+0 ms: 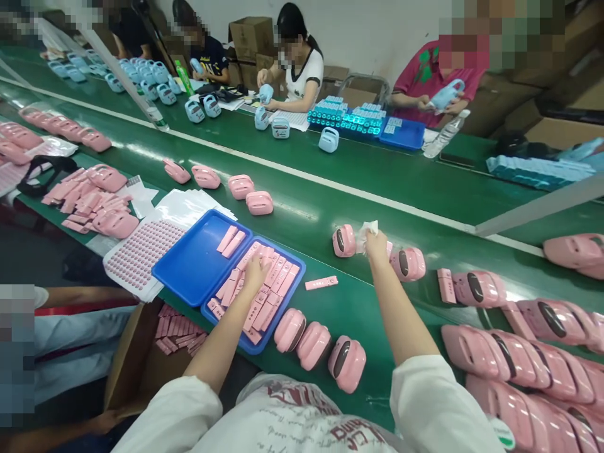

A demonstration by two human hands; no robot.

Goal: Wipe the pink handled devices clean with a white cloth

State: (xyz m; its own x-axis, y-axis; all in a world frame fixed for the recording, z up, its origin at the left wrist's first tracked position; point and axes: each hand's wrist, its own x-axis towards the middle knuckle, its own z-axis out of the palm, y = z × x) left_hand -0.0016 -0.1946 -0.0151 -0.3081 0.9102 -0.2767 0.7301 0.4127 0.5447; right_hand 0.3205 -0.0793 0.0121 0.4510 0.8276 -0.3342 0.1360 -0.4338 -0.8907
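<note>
My left hand point(256, 272) is over a blue tray point(299, 277) full of pink plastic strips point(267, 308) with small printed marks. Its fingers touch the strips, and whether they grip one is hidden. Out on the green belt, my right hand point(376, 244) is closed on a crumpled white cloth point(369, 231). It sits between two glossy pink casings with dark windows, one casing point(343, 241) to its left and another casing point(408, 263) to its right. A pink piece point(389, 249) shows just beside the hand. One loose strip point(321, 283) lies between the tray and the belt.
Three pink casings point(309, 345) stand near my body, with rows of casings point(514, 365) at right. A second blue tray point(189, 258) holds two strips, beside a sticker sheet point(144, 255). A box of strips point(136, 358) is below left. Across the belt, several people handle blue casings point(328, 139).
</note>
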